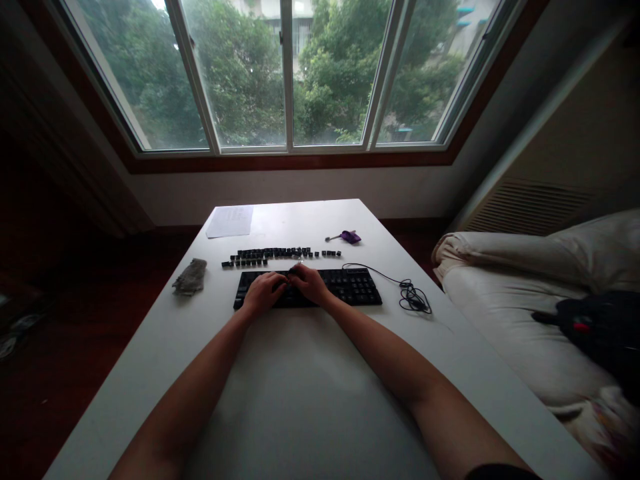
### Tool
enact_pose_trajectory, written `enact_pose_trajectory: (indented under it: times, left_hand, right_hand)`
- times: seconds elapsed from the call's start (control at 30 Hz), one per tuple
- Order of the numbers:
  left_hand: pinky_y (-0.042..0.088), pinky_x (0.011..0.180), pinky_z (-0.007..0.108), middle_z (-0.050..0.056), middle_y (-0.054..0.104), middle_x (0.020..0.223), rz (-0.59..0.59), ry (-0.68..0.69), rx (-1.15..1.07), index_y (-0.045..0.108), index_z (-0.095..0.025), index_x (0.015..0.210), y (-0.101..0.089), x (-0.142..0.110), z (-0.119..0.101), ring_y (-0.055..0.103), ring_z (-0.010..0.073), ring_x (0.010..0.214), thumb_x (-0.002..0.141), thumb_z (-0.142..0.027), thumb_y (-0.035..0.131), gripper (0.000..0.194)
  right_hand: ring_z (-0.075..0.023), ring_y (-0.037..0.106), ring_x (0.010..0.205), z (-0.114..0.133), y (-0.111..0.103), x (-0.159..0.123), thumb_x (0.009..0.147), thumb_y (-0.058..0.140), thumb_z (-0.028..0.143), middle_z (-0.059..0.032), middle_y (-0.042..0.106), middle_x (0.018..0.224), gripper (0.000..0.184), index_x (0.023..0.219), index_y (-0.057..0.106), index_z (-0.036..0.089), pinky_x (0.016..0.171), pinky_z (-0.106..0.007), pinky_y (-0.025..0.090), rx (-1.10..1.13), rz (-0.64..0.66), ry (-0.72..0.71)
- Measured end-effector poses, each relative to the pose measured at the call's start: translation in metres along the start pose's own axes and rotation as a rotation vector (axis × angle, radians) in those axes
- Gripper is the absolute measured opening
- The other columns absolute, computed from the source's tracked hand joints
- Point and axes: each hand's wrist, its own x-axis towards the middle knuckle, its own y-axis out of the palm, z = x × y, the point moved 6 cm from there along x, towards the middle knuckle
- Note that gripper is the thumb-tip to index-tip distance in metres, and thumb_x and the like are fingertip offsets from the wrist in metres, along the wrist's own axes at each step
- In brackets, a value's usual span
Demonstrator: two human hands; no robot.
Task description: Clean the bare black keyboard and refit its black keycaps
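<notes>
A black keyboard lies across the white table in front of me. My left hand rests over its left half, thumb and fingers curled together towards the keys. Close beside it, my right hand bends over the middle of the keyboard with its fingers pinched. A thin, pale glint shows at the right fingertips, too small to name. What either hand holds is hidden. Behind the keyboard, loose black keycaps stand in rows.
A coiled black cable lies right of the keyboard. A crumpled grey cloth is at the left. Farther back are a purple item with a brush-like handle and a paper sheet. A pale sofa stands right of the table.
</notes>
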Motion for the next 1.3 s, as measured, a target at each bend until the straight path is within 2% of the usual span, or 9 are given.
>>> enact_pose_trajectory:
  times: [1.3]
  left_hand:
    - [0.047,0.083,0.034,0.005,0.068,0.103,-0.004,0.014,0.014,0.068,-0.024,0.102,-0.0013,0.0001,-0.0021,0.063,0.0206,0.093,0.092,-0.031,0.055,0.018]
  right_hand:
    - [-0.0121,0.05,0.06,0.0074,-0.0014,-0.0017,0.085,0.06,0.036,0.0012,0.062,0.07,0.023,0.098,0.066,0.018,0.062,-0.024,0.038,-0.087,0.013,-0.028]
